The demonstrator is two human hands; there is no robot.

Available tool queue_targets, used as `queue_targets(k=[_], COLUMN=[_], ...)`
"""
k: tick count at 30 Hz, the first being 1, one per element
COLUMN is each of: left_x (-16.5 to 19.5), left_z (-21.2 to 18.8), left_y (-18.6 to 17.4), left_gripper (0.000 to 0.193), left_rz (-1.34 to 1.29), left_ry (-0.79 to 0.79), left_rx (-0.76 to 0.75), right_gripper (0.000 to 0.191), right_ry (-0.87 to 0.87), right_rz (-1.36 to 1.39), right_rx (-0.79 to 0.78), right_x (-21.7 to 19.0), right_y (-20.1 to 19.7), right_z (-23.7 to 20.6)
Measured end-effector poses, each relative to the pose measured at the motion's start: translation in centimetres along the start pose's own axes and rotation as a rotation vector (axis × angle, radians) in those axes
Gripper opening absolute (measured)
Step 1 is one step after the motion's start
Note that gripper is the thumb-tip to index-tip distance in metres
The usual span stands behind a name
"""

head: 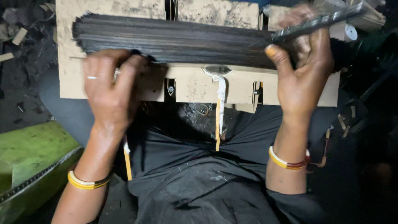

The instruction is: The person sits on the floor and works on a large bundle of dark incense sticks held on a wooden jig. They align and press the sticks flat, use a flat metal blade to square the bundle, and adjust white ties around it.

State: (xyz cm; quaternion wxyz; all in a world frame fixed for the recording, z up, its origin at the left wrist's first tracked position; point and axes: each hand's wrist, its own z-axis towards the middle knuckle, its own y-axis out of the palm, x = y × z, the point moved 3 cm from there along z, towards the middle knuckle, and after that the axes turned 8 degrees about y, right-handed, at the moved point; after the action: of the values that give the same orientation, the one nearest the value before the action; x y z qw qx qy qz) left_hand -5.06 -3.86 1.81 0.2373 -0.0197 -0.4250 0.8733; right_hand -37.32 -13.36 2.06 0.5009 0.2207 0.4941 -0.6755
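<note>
1. No package, label or sign can be made out; just beyond the right end of the bundle of thin dark sticks point(174, 39) lies a small white roll point(350, 32), seen end-on.
2. The bundle lies on a low bench point(195, 85) of pale, soot-smeared board. Its front edge, just below the bundle, has slots cut in it and one screw.
3. A knife point(219, 103) with a pale blade and a yellow wooden handle hangs from that front edge below the middle of the bundle, handle downward over a black cloth point(195, 174) on the person's lap.
4. Left of the bundle and lower, a green metal box point(29, 153) stands on a dark, littered floor point(20, 95); the room is dim.
5. The bundle's long axis runs left to right across the bench. Its left ends are flush and ragged; its right end is hidden behind the right hand.
6. The left hand point(110, 89), wearing a ring, is curled closed with its fingertips pressed on the bundle's lower front edge near the left end.
7. The right hand point(302, 66) is clenched around a smaller sheaf of dark sticks point(319, 20), raised above the bundle's right end and slanting up to the right; it may also touch the bundle, but blur hides that.
8. Both wrists carry yellow bangles.
</note>
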Motion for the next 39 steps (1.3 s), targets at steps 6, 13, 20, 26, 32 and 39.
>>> queue_targets(k=[6,13,20,26,32,39], left_x=[-0.8,-0.7,-0.7,-0.6,-0.6,-0.4], left_z=[-1.7,-1.5,-1.2,-1.1,-0.2,0.3], left_y=[0.4,0.6,0.9,0.5,0.6,0.7], left_gripper=[0.018,0.01,0.01,0.006,0.01,0.008], left_rz=[0.013,0.101,0.146,0.14,0.14,0.133], left_ry=[-0.077,-0.083,-0.058,-0.023,0.008,0.04], left_rx=[0.083,0.064,0.043,0.006,-0.023,-0.043], right_gripper=[0.027,0.006,0.015,0.018,0.019,0.015], right_ry=[-0.059,-0.164,-0.212,-0.18,-0.145,-0.19], right_rz=[-0.608,-0.59,-0.522,-0.443,-0.486,-0.559], right_rx=[0.203,0.347,0.36,0.382,0.424,0.416], right_x=[-1.9,1.7,2.3,3.5,3.7,3.9], right_y=[0.7,1.4,1.6,1.4,1.4,1.3], right_z=[-5.1,-6.0,-6.1,-6.4,-6.4,-6.3])
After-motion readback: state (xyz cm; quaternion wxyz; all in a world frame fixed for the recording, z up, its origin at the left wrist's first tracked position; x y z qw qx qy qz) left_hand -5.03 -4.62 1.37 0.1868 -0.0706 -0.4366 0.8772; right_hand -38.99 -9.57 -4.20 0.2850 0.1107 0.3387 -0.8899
